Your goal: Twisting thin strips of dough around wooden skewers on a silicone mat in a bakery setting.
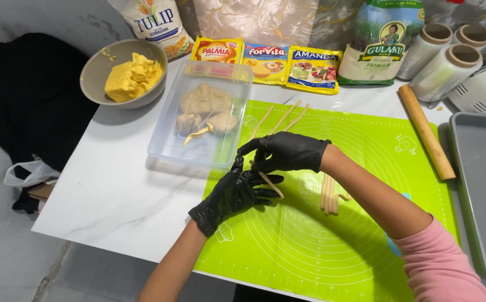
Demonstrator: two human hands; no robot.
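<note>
Two hands in black gloves meet over a lime-green silicone baking mat [332, 235] on a white marble worktop [114, 196]. The left hand [234, 196] and right hand [285, 152] close their fingers on a thin, pale dough strip [271, 185] held between them. Just right lies a small bundle of cut dough strips [329, 194]. A clear plastic tub of dough [201, 114] sits behind.

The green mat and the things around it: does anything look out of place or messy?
Nothing is spilled or broken. The clear plastic tub sits askew, one corner overlapping the green mat, and a smear of yellow fat clings to the grey bowl's inner wall above the main lump. The rolling pin lies diagonally across the mat's edge.
</note>
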